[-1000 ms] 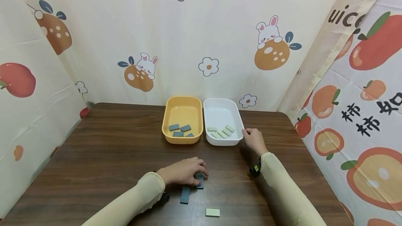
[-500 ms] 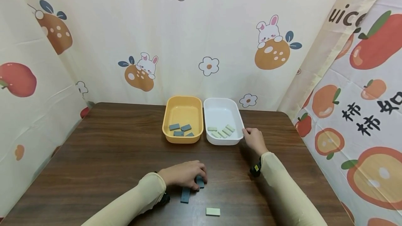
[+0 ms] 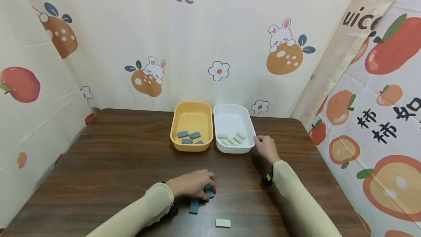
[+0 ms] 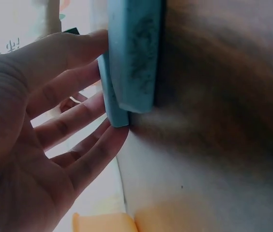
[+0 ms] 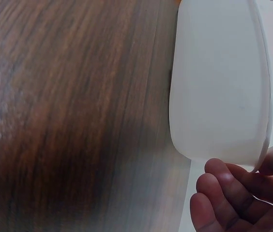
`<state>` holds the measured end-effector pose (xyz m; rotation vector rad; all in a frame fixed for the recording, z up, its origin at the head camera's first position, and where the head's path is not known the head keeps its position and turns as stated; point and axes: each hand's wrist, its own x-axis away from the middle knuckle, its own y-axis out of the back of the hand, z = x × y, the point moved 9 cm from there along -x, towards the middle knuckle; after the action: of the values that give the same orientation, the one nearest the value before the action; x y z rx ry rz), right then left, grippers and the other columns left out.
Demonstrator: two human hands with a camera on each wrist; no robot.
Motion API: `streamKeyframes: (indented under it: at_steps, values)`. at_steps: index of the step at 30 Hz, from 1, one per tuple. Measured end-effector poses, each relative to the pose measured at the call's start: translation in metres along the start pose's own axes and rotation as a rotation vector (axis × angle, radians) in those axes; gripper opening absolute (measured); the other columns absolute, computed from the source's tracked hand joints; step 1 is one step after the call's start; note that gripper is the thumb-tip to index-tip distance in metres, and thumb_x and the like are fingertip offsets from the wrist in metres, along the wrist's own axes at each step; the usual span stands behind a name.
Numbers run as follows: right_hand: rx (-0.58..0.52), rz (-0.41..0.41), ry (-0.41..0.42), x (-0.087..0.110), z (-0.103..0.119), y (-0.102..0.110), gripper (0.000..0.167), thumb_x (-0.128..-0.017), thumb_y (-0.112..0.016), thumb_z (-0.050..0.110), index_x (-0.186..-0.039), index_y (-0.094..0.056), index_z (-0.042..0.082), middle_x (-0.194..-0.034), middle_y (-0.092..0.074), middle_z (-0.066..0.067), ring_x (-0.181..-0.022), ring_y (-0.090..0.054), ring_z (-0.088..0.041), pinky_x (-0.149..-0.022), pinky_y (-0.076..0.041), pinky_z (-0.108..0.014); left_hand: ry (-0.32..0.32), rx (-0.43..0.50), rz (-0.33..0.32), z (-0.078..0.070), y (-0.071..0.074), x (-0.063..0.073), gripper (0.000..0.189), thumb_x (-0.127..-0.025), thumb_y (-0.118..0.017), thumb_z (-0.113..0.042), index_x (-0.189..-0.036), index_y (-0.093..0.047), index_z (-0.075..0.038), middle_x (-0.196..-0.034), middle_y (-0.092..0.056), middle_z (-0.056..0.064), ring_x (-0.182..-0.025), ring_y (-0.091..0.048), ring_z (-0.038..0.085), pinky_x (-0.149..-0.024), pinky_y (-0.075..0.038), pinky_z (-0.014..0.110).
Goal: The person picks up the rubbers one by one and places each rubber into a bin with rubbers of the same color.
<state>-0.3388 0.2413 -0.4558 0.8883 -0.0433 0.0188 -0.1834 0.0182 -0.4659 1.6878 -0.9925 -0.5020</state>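
Note:
My left hand [image 3: 194,184] is low over the table, its thumb and fingers curled round a flat blue-grey block [image 3: 209,192]. Part of that block is hidden by the fingers. Beside it, nearer me, lies a second blue-grey block [image 3: 194,205]. Seen from the left wrist, one blue block [image 4: 135,58] stands close in front, with the fingertips along another block [image 4: 119,113] behind it. My right hand [image 3: 267,147] pinches the near right corner of a white tray [image 3: 234,149], thumb over the rim, fingers below it in the right wrist view.
Several pale green blocks lie in the white tray. A yellow tray [image 3: 192,148] stands close to its left, with several blue-grey blocks inside. One pale green block [image 3: 223,223] lies near the front of the brown table [image 3: 115,164]. Printed curtains [image 3: 190,39] enclose the back and sides.
The left hand has shifted slightly toward me, and its fingers have closed round the blue-grey block, which has turned a little. The right hand stays at the white tray's corner.

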Motion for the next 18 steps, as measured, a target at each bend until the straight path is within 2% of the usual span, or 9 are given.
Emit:
streamKeyframes:
  at_steps: [3,11,18]
  values:
    - [0.001,-0.001,-0.001,0.001,0.001,0.000,0.044,-0.104,-0.042,0.026,-0.127,-0.061,-0.006,-0.113,-0.067,-0.022,-0.085,-0.056,-0.025,-0.070,-0.046,-0.032,0.015,-0.002,-0.005,0.001,0.001,0.000,0.024,-0.082,-0.077,-0.030,-0.106,-0.075,-0.024,-0.105,-0.062,-0.010,-0.094,-0.051,0.004,-0.082,-0.045,0.019]
    - [0.005,-0.011,0.005,0.002,0.002,0.002,0.043,-0.103,-0.042,0.026,-0.125,-0.061,-0.007,-0.110,-0.067,-0.021,-0.084,-0.056,-0.025,-0.070,-0.045,-0.032,0.033,0.002,-0.069,0.004,0.005,-0.001,0.024,-0.084,-0.074,-0.032,-0.106,-0.073,-0.023,-0.104,-0.062,-0.009,-0.094,-0.053,0.005,-0.083,-0.046,0.021]
    - [0.000,-0.014,0.007,0.003,0.003,0.002,0.043,-0.103,-0.042,0.025,-0.125,-0.062,-0.006,-0.107,-0.068,-0.020,-0.082,-0.055,-0.024,-0.068,-0.044,-0.031,0.057,0.023,-0.104,0.007,0.010,0.001,0.023,-0.087,-0.072,-0.031,-0.108,-0.072,-0.023,-0.110,-0.062,-0.006,-0.097,-0.053,0.008,-0.085,-0.047,0.024]
